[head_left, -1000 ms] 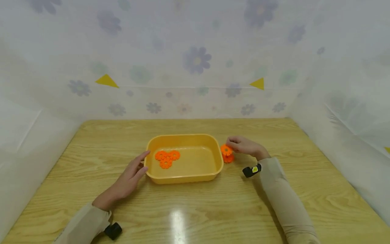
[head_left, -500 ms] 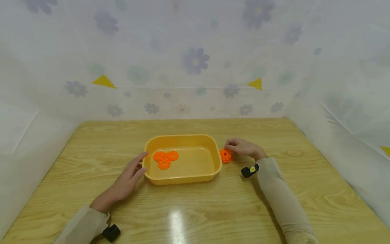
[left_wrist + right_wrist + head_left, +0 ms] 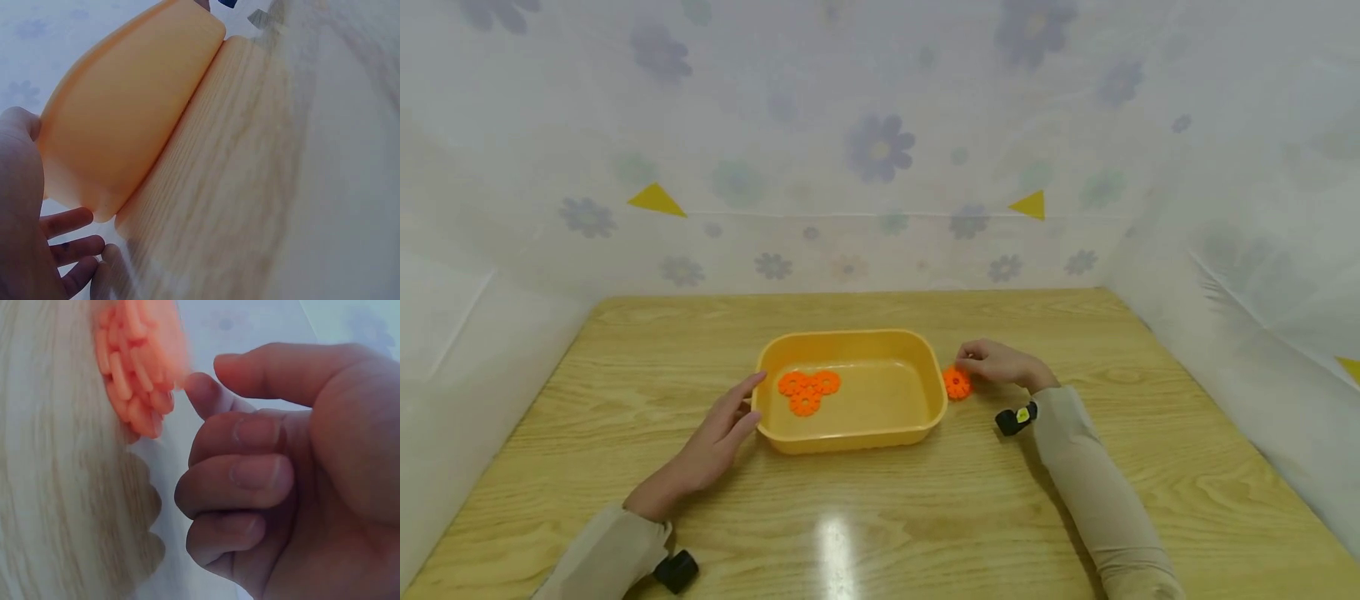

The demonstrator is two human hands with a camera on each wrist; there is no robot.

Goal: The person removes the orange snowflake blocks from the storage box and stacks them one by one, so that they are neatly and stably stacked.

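Observation:
In the head view a yellow tray stands mid-table. My left hand rests against its left end, index fingertip at the rim and thumb along the outer wall. In the left wrist view, the other fingers lie slightly bent below the tray's corner. Orange flower-shaped plastic discs lie in its left half. Just outside its right end is a stack of the same orange discs. My right hand is beside it, index fingertip at the blurred top disc. The thumb stands apart from the discs and the other fingers are curled.
The wood-grain table reaches towards a white flower-print curtain at the back, with similar sheeting on both sides. Black wrist cameras are strapped at both cuffs.
My right hand has lowered an orange disc onto the one beside the tray and its fingertips have come off slightly. My left hand keeps its place at the tray; the head view shifted slightly.

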